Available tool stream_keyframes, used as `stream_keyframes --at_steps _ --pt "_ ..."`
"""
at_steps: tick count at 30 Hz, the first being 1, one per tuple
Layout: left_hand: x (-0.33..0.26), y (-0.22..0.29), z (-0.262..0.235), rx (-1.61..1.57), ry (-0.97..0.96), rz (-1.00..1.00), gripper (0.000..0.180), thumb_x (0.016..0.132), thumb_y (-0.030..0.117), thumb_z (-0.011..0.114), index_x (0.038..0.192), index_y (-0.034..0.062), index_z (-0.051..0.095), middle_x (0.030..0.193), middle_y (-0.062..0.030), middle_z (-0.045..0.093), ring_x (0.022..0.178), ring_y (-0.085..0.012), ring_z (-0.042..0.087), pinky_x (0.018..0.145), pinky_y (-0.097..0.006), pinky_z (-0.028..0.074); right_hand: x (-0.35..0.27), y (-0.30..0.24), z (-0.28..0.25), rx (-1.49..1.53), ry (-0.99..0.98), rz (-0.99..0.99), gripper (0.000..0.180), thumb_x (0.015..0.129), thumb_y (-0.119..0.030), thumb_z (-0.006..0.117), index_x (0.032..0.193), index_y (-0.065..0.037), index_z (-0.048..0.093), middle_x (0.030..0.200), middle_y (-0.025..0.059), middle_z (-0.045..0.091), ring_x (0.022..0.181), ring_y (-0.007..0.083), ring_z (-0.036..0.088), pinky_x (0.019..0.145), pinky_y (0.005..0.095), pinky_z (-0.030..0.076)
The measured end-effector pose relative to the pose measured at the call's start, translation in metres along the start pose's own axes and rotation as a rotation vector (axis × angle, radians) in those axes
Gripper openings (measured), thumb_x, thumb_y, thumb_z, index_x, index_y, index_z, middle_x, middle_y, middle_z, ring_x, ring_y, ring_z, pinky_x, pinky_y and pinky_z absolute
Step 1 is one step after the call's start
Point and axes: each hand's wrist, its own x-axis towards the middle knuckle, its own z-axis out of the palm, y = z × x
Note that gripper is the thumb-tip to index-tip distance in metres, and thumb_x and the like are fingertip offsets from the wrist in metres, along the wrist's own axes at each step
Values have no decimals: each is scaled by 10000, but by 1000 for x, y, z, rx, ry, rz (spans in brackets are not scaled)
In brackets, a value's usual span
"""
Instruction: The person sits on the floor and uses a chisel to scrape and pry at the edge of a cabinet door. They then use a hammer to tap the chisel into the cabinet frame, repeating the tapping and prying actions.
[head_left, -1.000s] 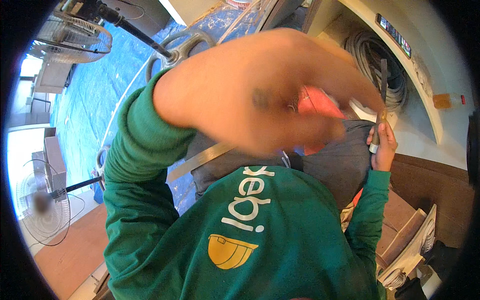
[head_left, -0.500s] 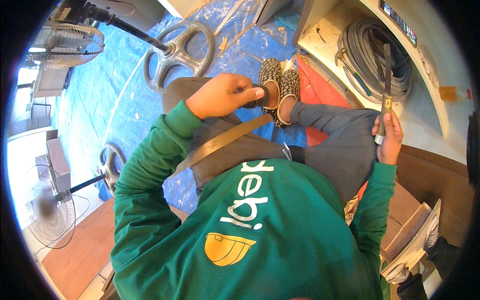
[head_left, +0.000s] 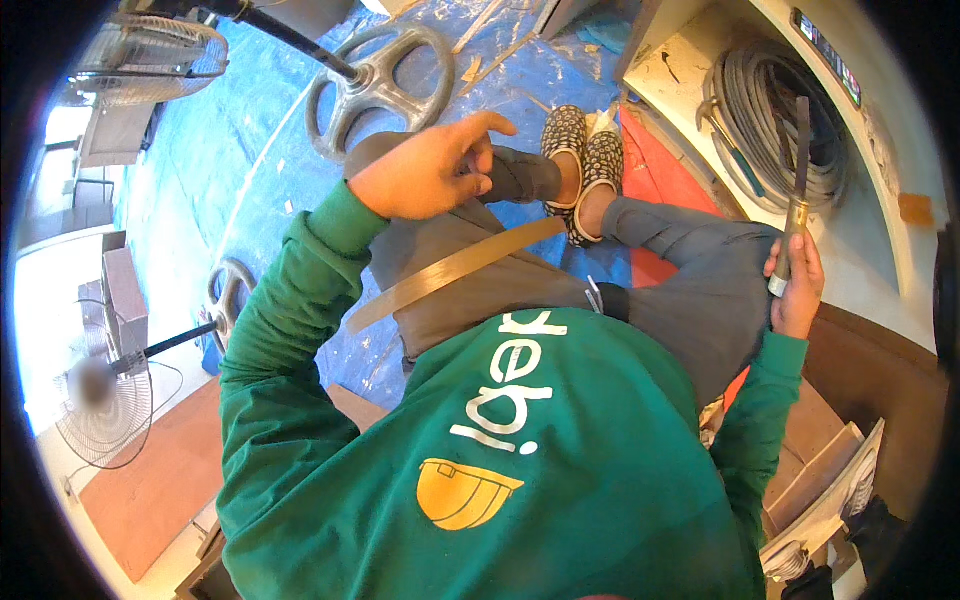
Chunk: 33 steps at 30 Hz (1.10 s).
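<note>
Head view: your right hand [head_left: 797, 283] grips one file [head_left: 795, 200] upright by its handle, beside one hose coil [head_left: 775, 120]. Your left hand [head_left: 432, 168] hovers empty, fingers loosely curled, above your knee. Two shoes [head_left: 582, 160], two fan bases [head_left: 375, 80].

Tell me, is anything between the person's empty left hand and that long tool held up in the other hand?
Nothing visible blocks the way. The left hand hangs open in the air above the lap, the right hand grips the long dark-bladed tool upright, and only the raised grey-trousered knees lie below the gap between them.
</note>
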Motion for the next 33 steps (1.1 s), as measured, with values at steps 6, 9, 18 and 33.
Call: stream_keyframes --at_steps 6,9,18,33 --pt "12 -5 39 89 -219 -125 423 920 304 719 1217 13 639 920 -117 704 817 -236 674 747 -372 538 -2 -4 0 -9 -4 -15 355 1019 -268 631 1271 -17 615 833 20 611 626 88 545 569 227 456" --pt "9 -4 67 324 -253 -138 611 860 530 710 1166 3 665 967 -197 714 911 -379 694 777 -470 546 -5 -7 6 -18 14 -16 356 1017 -261 633 1268 -9 624 827 22 611 633 87 553 569 226 456" --pt "10 1 81 419 -336 -155 359 782 322 691 961 11 698 813 -237 688 823 -425 681 746 -518 549 -4 -3 6 -4 5 -5 385 1009 -257 642 1287 7 612 815 21 602 630 88 552 564 230 455" --pt "5 6 53 260 -146 -158 398 812 228 718 1145 12 682 902 -228 698 872 -415 678 782 -491 540 -4 -4 3 33 -8 -4 431 1000 -264 661 1328 10 601 817 20 610 614 77 553 559 221 460"
